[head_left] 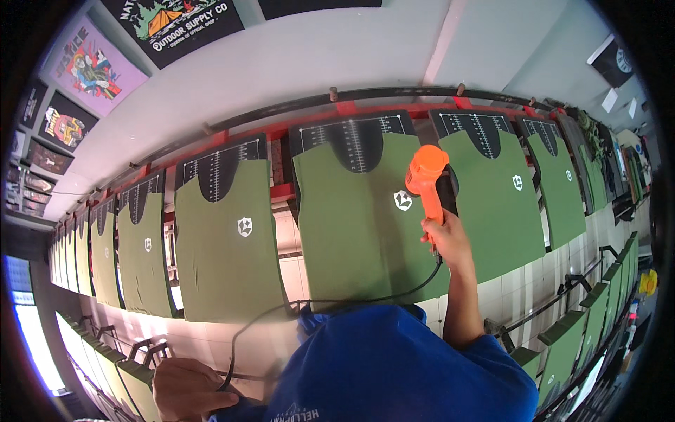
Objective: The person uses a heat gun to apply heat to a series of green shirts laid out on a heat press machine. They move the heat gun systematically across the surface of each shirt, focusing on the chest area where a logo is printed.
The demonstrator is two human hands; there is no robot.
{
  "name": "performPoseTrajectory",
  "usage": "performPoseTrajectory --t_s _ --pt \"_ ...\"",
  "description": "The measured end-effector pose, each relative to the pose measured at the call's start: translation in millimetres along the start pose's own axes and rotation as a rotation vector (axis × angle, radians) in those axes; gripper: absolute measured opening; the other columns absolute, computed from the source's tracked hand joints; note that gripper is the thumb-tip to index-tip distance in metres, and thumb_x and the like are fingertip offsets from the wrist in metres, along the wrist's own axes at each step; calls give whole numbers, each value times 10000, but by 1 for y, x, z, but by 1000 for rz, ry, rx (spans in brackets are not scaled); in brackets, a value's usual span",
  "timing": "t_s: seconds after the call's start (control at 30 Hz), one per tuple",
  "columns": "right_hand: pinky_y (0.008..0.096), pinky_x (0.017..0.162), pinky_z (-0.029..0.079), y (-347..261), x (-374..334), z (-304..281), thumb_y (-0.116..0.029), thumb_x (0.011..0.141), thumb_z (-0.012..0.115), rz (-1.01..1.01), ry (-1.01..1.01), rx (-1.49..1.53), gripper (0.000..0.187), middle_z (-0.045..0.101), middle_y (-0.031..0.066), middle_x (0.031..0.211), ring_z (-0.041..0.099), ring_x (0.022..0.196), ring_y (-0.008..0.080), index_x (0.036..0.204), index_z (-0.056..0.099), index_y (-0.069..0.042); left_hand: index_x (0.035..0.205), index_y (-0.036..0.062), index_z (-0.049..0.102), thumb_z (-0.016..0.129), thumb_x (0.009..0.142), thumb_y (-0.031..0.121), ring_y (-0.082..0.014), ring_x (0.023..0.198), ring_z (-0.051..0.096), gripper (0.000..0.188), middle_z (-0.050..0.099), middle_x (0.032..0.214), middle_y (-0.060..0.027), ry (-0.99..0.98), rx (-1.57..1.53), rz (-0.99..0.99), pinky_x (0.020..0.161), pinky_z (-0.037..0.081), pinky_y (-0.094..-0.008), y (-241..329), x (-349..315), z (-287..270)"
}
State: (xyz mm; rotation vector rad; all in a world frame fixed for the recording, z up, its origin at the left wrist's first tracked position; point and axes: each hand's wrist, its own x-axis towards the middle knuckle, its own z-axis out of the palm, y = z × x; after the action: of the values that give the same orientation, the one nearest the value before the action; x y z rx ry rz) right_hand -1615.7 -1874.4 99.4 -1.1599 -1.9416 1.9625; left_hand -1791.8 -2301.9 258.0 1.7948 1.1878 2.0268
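Observation:
My right hand (450,239) is wrapped around the handle of an orange heat gun (426,169), held over the right side of a green shirt piece (344,232). That piece lies flat on a black printing board (355,137) with white ruler marks, and a white shield print (403,200) sits beside the gun. From the handle a black cord (351,301) runs left across my front and down to my left hand (188,388). My left hand is closed at the lower left, with the cord passing into its fingers.
More boards with green shirt pieces, such as one piece on the left (225,246) and one on the right (492,204), stand in a row along a red and black rail (309,98). Another row of boards (562,344) is behind me. Printed sample shirts (95,67) hang on the wall.

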Motion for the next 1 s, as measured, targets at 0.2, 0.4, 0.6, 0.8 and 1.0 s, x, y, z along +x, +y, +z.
performPoseTrajectory --t_s 0.2,0.4,0.6,0.8,1.0 --pt "247 467 432 -1 2 -1 -203 865 604 15 16 -20 207 562 8 745 602 620 109 964 578 -23 627 -8 615 208 1025 511 -118 265 431 770 469 348 -43 286 201 -225 383 510 -302 -1 -20 3" --pt "246 474 437 -2 -3 -1 -192 865 605 76 53 55 199 565 11 748 601 620 105 960 574 -20 657 -11 597 213 1020 529 -114 302 432 755 494 416 -44 600 312 -276 389 480 -296 -12 -45 25" --pt "252 478 441 -2 -7 3 -192 863 618 57 37 20 211 571 14 748 607 627 107 971 575 -16 834 0 604 253 1025 509 -130 341 361 647 472 486 -40 572 258 -250 427 409 -315 -19 -46 22" --pt "256 477 438 -1 -12 4 -190 853 626 61 35 -1 217 566 15 736 609 630 110 962 571 -11 750 10 570 217 1032 494 -130 328 355 662 446 440 -45 596 277 -251 414 413 -308 -26 -47 18" --pt "259 476 440 -2 -17 5 -184 847 630 42 35 -22 213 567 10 746 608 634 105 962 574 -13 737 30 562 217 1036 481 -133 353 312 642 424 456 -39 637 280 -252 415 366 -307 -25 -49 8"
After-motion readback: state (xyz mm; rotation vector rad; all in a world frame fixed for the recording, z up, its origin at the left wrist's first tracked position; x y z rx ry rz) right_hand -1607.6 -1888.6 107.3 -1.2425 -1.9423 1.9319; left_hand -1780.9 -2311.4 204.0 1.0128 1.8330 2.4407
